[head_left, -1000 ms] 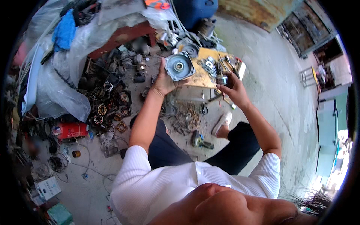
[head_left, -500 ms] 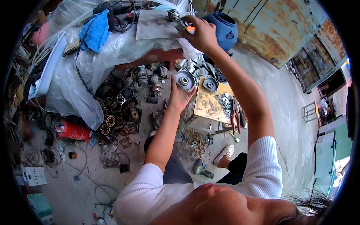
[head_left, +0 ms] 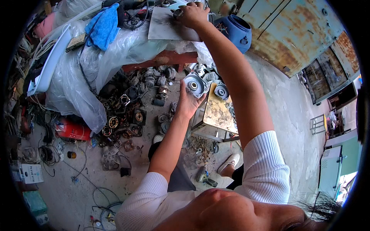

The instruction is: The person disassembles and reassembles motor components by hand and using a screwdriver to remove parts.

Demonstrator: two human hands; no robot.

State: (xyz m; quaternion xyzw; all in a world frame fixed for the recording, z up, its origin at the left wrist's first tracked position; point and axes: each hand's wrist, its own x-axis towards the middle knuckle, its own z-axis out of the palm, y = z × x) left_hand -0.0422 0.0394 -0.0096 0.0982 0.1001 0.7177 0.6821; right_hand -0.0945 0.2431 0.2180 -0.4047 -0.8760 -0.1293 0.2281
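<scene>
In my left hand (head_left: 189, 103) is a grey metal motor end cover (head_left: 195, 85). Its round recessed face, with a ring at the centre, is turned up toward me, and thumb and fingers grip its sides. Stretched far forward, my right hand (head_left: 194, 15) is over a grey sheet (head_left: 163, 29) on the plastic-draped bench. Its fingers are curled, and a dark metal part (head_left: 177, 14) shows at their left side; what lies inside them is hidden. A similar round cover (head_left: 221, 91) rests on the small worn wooden stool (head_left: 216, 113) just right of my left hand.
A blue drum (head_left: 239, 34) stands beyond my right forearm. Motor parts (head_left: 135, 111) litter the floor at left, near a red cylinder (head_left: 73, 130). A blue cloth (head_left: 103, 29) hangs over the bench. A power tool (head_left: 206, 177) lies by my feet; cables trail lower left.
My right hand has moved forward and left over the grey sheet; the metal piece with an orange part it held is now mostly hidden. My left hand still holds the cover.
</scene>
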